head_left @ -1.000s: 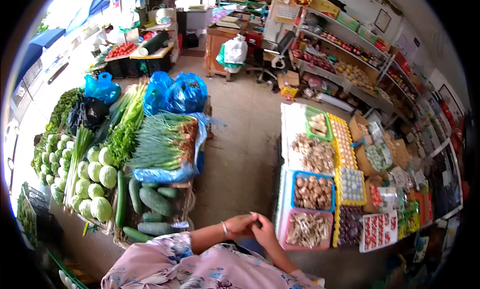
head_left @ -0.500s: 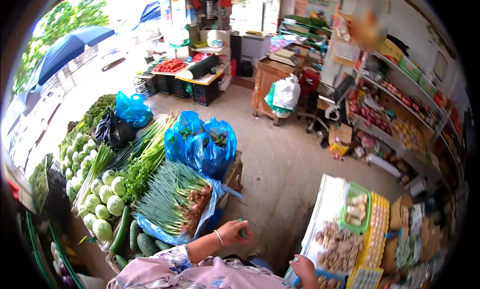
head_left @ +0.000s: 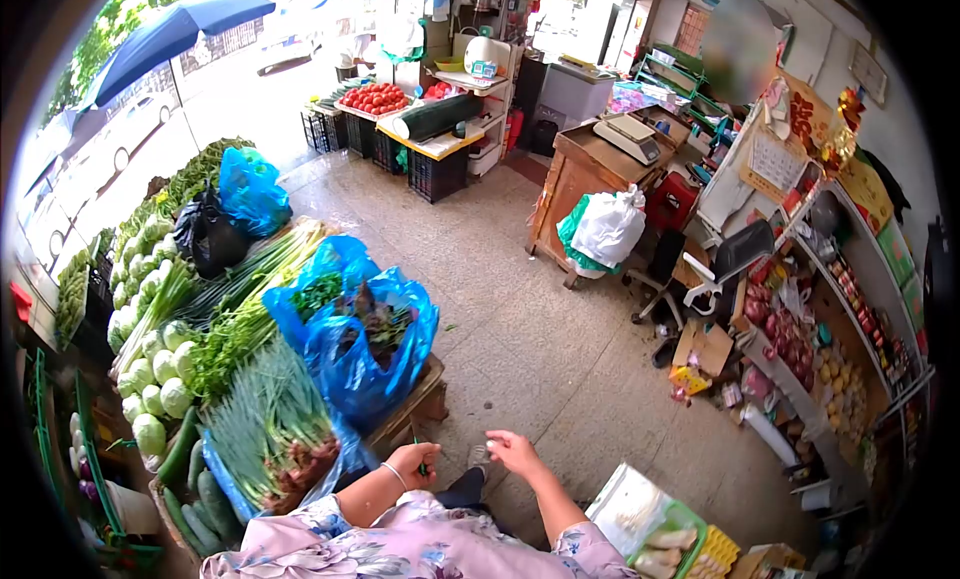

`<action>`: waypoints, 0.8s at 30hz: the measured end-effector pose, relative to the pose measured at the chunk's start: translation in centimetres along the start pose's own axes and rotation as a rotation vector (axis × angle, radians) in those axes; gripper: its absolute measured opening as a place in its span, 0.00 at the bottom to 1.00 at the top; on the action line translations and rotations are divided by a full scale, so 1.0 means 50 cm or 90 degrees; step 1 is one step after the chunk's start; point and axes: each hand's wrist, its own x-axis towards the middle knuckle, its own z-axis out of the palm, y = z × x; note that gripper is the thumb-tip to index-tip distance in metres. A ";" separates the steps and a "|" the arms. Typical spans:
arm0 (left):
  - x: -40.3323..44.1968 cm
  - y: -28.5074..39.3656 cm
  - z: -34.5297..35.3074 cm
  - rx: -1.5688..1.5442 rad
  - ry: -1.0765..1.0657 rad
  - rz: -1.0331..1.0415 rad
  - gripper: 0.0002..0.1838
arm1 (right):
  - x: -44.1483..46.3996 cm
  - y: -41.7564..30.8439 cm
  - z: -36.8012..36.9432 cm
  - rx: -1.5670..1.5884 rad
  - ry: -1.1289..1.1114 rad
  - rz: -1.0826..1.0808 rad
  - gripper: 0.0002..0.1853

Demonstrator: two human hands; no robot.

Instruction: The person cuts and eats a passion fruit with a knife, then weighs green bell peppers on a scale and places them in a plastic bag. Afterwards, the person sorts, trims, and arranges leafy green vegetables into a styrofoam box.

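My left hand point(head_left: 411, 464), with a white bracelet at the wrist, is closed around a small dark green thing at the bottom centre, just right of the scallions point(head_left: 275, 419). What the green thing is cannot be made out. To its right my right hand point(head_left: 512, 452) is held out over the floor, fingers partly bent and apart, with nothing seen in it. The hands do not touch. Blue plastic bags point(head_left: 365, 329) of leafy greens stand on the vegetable table beyond my left hand.
Cabbages point(head_left: 160, 369) and cucumbers point(head_left: 205, 504) lie at the left. A wooden desk point(head_left: 570, 194) with a scale point(head_left: 627, 139) stands ahead. An office chair point(head_left: 745, 249) and a cardboard box point(head_left: 703, 347) are at the right. A green tray point(head_left: 672, 529) is at the lower right.
The view has swung right and forward, bringing the desk nearer and most of the mushroom table out of sight. My hands, together a second ago, are now apart.
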 end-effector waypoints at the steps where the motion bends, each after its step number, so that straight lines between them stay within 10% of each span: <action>1: 0.047 0.031 0.024 -0.028 -0.034 -0.018 0.09 | 0.035 0.075 -0.037 -0.019 0.037 0.051 0.17; 4: 0.150 0.143 0.159 0.010 -0.064 -0.026 0.10 | 0.004 0.463 -0.198 -0.484 0.176 0.101 0.20; 5: 0.174 0.189 0.219 0.014 -0.073 -0.034 0.10 | -0.047 0.428 -0.266 -0.425 0.017 0.417 0.18; 8: 0.234 0.289 0.392 0.028 -0.133 0.005 0.12 | -0.109 0.365 -0.402 -0.052 0.245 0.693 0.16; 18: 0.425 0.615 0.765 0.153 -0.326 -0.006 0.07 | 0.207 0.291 -0.683 0.182 0.398 0.738 0.10; 24: 0.611 0.874 0.816 -0.056 -0.088 0.046 0.07 | 0.629 0.217 -0.959 0.162 0.343 0.613 0.10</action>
